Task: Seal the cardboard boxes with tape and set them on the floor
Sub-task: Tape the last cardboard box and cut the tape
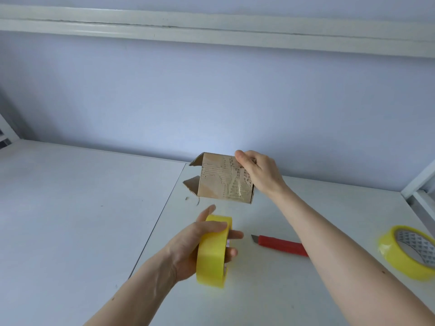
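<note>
Cardboard box [223, 182] gripped by right hand [261, 172], contents unseen; left hand [195, 243] clutches tape roll [213, 250].

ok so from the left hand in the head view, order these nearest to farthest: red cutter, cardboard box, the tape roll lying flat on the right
Measured from the left hand, which grips its own yellow tape roll:
1. Red cutter, just to its right on the table.
2. Cardboard box, beyond the hand, held by the right hand.
3. Flat tape roll, at the far right edge.
The cutter and box are fairly close to call.
</note>
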{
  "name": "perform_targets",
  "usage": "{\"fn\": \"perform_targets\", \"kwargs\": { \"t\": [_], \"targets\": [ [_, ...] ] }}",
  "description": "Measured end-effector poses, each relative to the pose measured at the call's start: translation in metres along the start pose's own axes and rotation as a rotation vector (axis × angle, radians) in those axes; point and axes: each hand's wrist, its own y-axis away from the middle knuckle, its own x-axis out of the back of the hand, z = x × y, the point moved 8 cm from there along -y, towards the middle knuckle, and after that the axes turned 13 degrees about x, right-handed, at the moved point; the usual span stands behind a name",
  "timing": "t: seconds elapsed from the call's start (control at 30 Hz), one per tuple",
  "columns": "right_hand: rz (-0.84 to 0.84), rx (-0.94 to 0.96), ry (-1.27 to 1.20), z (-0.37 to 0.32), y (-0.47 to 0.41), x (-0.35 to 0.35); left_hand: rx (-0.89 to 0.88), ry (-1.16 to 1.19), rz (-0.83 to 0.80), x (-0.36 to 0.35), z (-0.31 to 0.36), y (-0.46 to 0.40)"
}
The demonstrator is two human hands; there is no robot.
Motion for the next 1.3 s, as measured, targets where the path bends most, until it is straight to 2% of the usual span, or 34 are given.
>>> {"fn": "perform_targets", "kwargs": {
  "t": [0.27, 0.47, 0.57, 0.6, 0.67, 0.77, 0.83, 0.9, 0.93, 1.07, 1.17, 1.3],
  "targets": [
    [-0.013, -0.085, -0.073, -0.003, -0.02, 0.006, -0.119, -0.143, 0.069, -0.002, 0.034, -0.003],
    [-0.101, -0.263, -0.236, 0.007, -0.019, 0.015, -0.236, -0.178, 0.054, -0.017, 0.04, 0.007],
    [-0.224, -0.364, -0.257, 0.012, -0.01, 0.01, -0.247, -0.18, 0.059, -0.023, 0.037, 0.009],
    [-0.244, -0.406, -0.238, 0.015, -0.005, 0.009, -0.244, -0.175, 0.061, -0.025, 0.037, 0.008],
    [-0.177, -0.384, -0.097, 0.016, -0.006, 0.018, -0.247, -0.177, 0.059, -0.028, 0.039, 0.006],
    [0.02, -0.065, 0.295, -0.022, -0.015, 0.042, -0.248, -0.186, 0.053, -0.032, 0.042, 0.002],
    [-0.129, 0.069, 0.363, -0.047, -0.011, 0.027, -0.244, -0.179, 0.042, -0.034, 0.043, -0.001],
    [-0.342, 0.069, 0.465, -0.047, -0.002, 0.002, -0.239, -0.179, 0.039, -0.035, 0.042, -0.003],
    [-0.385, 0.047, 0.509, -0.041, 0.002, -0.004, -0.232, -0.173, 0.033, -0.036, 0.041, -0.003],
    [-0.398, -0.016, 0.526, -0.028, 0.001, -0.001, -0.133, -0.1, -0.045, -0.037, 0.034, -0.004],
    [-0.414, -0.057, 0.538, -0.022, -0.001, 0.002, -0.075, -0.189, 0.082, -0.023, 0.022, -0.01],
    [-0.4, -0.1, 0.553, -0.023, -0.004, 0.005, -0.183, -0.283, 0.124, -0.022, 0.019, -0.009]
  ]
}}
